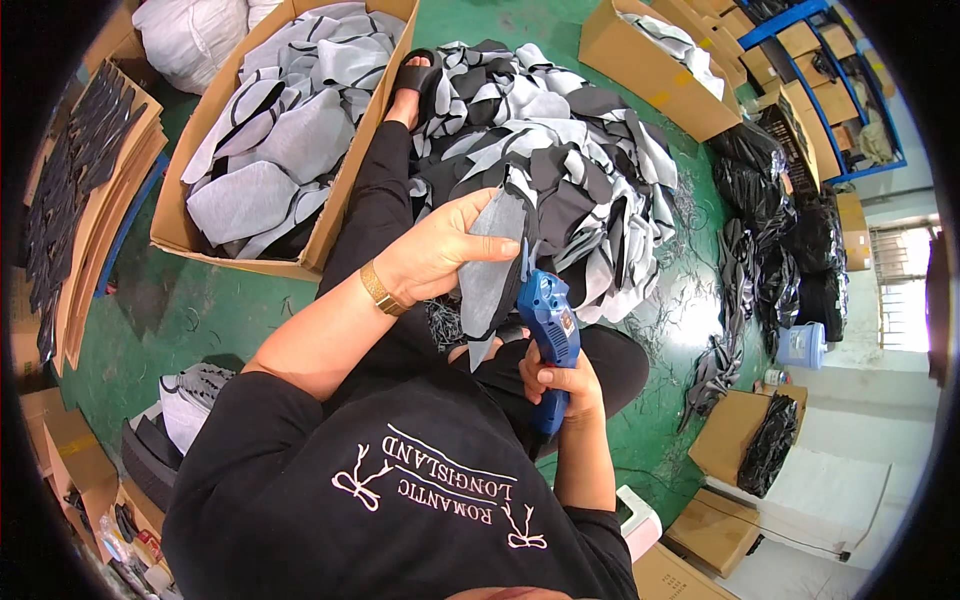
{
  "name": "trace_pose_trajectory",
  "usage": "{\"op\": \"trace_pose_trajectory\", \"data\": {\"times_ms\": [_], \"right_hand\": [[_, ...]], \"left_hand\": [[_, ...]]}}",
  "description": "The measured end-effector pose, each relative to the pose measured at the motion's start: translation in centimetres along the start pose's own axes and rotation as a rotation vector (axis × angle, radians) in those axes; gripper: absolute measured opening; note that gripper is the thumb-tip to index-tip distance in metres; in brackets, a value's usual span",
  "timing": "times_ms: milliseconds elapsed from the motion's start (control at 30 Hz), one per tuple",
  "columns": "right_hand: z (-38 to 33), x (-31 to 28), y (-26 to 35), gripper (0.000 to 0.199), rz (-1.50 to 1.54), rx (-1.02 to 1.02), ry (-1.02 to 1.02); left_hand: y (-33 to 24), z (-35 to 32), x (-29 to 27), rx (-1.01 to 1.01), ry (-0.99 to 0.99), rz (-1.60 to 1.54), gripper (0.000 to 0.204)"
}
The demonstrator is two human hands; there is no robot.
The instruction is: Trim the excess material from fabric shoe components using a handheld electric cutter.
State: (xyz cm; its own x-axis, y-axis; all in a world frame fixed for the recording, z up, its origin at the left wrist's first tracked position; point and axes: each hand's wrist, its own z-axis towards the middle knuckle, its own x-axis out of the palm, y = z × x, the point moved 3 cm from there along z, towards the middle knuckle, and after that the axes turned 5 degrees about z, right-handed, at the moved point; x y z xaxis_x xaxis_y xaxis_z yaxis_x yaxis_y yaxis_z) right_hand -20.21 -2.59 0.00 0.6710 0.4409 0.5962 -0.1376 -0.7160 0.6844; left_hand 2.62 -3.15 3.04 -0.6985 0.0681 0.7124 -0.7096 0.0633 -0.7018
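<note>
A grey fabric piece (482, 272) with a black edge hangs from my left hand (445, 250), pinched between thumb and fingers. My right hand (562, 382) is wrapped round the handle of a blue electric cutter (550, 318). The cutter's head meets the right edge of the fabric; whether its blades bite into the cloth is too small to tell. Beyond both hands, a large heap of grey and black fabric pieces (560, 150) lies on the floor.
Left of my leg stands an open cardboard box (335, 215) full of similar pieces. Thin scraps (665, 300) litter the green floor. At right are black plastic bags (750, 165), a blue bucket (800, 345) and a blue shelf (850, 100). Flattened cardboard (120, 215) stands at far left.
</note>
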Motion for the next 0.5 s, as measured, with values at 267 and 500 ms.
{"op": "trace_pose_trajectory", "data": {"times_ms": [267, 500], "right_hand": [[1.2, -0.3, -0.1, 0.034, 0.180, -0.005, 0.086], [0.4, -0.9, 3.0, 0.032, 0.014, -0.189, -0.112]], "left_hand": [[0.4, -0.2, 0.4, -0.004, 0.044, 0.027, 0.039], [0.7, -0.1, -0.8, 0.019, -0.003, 0.028, 0.040]]}}
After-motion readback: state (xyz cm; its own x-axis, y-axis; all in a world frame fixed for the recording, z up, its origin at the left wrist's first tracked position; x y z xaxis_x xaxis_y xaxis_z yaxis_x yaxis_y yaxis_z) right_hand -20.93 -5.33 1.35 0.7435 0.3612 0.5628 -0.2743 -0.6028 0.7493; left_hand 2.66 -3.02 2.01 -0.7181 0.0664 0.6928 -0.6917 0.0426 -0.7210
